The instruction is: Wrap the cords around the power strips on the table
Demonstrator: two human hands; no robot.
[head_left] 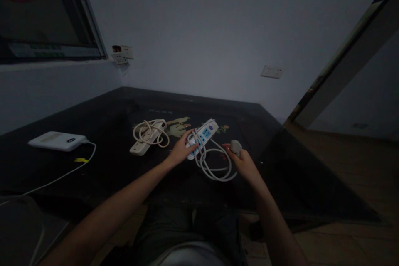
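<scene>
A white power strip (210,129) with blue sockets is tilted up off the dark tabletop in front of me. My left hand (184,147) grips its near end, the thumb lying across the strip and the cord. Loose loops of its white-grey cord (215,178) hang to the right of the strip. The grey plug (236,146) at the cord's end is held in my right hand (244,163), between thumb and fingers. To the left of my left hand lies a second, cream power strip (142,147), its own cord (146,124) coiled on top.
A white power bank (56,141) with a white cable (62,177) lies at the table's left, a yellow scrap (81,160) beside it. The black table (124,183) meets a wall bearing a socket plate (272,72). Other sockets (122,54) hang in the corner.
</scene>
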